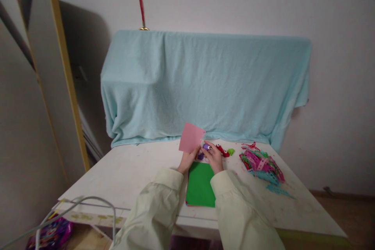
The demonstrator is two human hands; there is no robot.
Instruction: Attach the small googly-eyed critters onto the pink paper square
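My left hand [188,160] is closed on a sheet of pink paper [191,137], which is raised at a tilt above the table. Small cut-outs run along the sheet's right edge. In my right hand [215,158] is a small purple craft punch [206,147], close to that edge; whether it touches the paper I cannot tell. A stack of paper with a green sheet [200,184] on top lies below both hands. Just beyond my right hand sit red craft punches [225,153] and a small green piece [231,151].
A pile of punched paper strips [262,165] in pink, red, green and blue lies on the right of the white table [140,172]. Behind it hangs a light blue cloth [205,82]. A grey cable [84,198] loops over the front left edge. A framed mirror [55,43] leans left.
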